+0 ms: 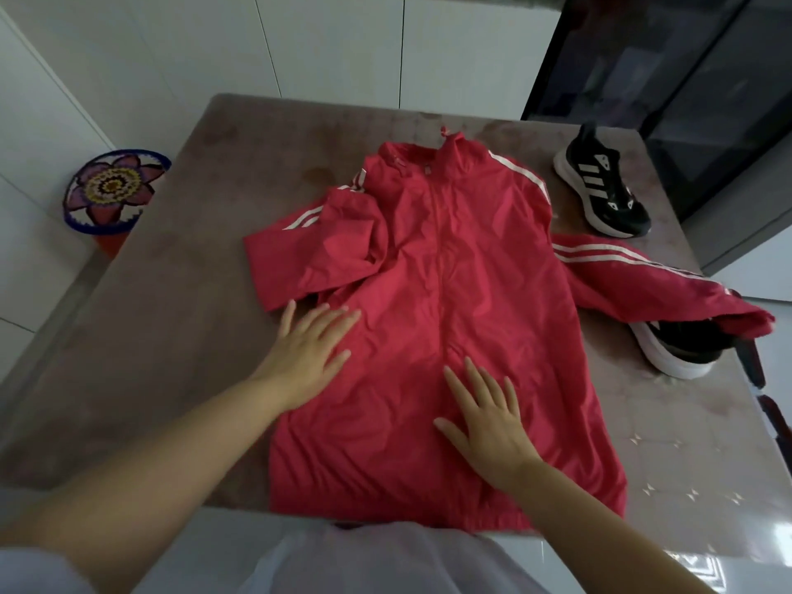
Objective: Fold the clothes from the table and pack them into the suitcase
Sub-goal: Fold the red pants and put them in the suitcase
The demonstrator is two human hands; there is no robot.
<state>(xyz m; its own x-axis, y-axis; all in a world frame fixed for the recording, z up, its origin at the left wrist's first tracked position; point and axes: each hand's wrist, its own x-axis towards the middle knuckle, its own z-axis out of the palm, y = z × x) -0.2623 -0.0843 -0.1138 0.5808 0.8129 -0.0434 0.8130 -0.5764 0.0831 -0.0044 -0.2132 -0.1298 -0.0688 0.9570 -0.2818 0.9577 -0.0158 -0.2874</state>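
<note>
Risk: the thin red zip jacket with white stripes (450,293), centre frame on the brown bench (171,315), looks slippery and may re-crease under smoothing. Its sleeve (643,276) at right drapes over a black white-soled trainer (673,353) and could drag it when folded. Left hand (306,353) lies flat at the jacket's left edge, right hand (488,422) flat at lower centre. Each grip apart, fingers spread, clamping nothing.

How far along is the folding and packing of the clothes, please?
Early on. Done: the jacket lies spread front-up on the table. In hand: the left hand and right hand press flat on it. Left: one sleeve trails out over a shoe, the body is unfolded, and no suitcase is in view.
</note>
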